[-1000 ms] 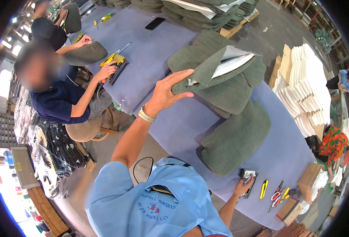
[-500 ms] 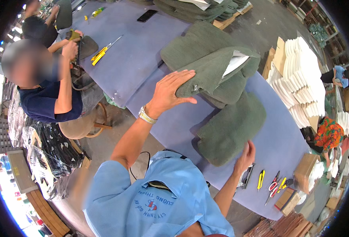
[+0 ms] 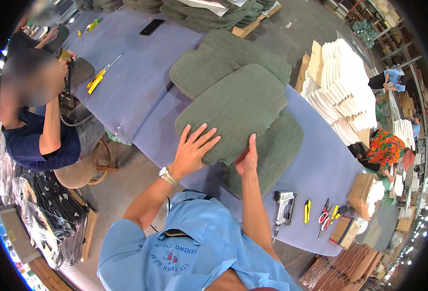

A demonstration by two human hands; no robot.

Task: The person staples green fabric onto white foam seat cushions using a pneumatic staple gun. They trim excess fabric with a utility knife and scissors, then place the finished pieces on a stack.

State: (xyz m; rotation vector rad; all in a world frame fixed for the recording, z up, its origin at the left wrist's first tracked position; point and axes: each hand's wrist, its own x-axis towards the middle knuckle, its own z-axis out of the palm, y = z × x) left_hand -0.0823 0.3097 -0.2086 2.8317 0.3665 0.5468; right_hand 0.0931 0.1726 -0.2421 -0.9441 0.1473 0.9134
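Holding the green cushion (image 3: 233,99) smooth-side-up now, left grip (image 3: 192,151) and right grip (image 3: 247,162) both grasping its near edge, so the staple gun (image 3: 280,209)'s just sitting idle.

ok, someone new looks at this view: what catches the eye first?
Likely the dark green padded panel at the centre, with the left hand spread over its near edge and the right hand at that edge farther right. Next, the tall pile of curved white pieces beyond the table at upper right, and the silver staple gun near the right forearm.
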